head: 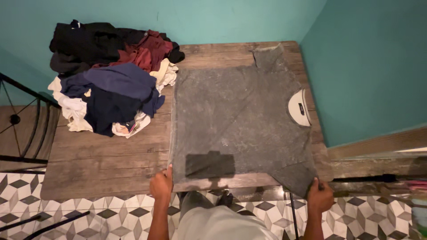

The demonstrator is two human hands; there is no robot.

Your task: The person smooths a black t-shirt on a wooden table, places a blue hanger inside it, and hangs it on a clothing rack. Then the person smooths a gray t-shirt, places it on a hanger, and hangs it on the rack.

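Teal walls (249, 18) enclosed a corner in which a weathered wooden table (102, 155) stood on a patterned tile floor (89, 218).

1. Position. A grey T-shirt (235, 120) lay spread flat on the right part of the table, directly ahead of both hands. The left hand (161, 184) was at the shirt's near left corner, at the hem, with fingers closed on the fabric edge. The right hand (320, 195) was at the near right corner, pinching the end of the near sleeve where it hung over the table edge.

2. Appearance. The shirt was mottled dark grey. The pale inside of its collar (299, 106) carried a small dark label. A darker rectangular patch (210, 164) lay near the front edge of the fabric.

3. Orientation. The long axis of the shirt ran left to right across the table. The collar pointed toward the right wall and the hem toward the left. The far sleeve (269, 58) pointed away from the person toward the back wall.

4. Surroundings. A pile of clothes (111, 75), in black, maroon, navy and cream, sat on the far left part of the table, just beside the shirt's hem.
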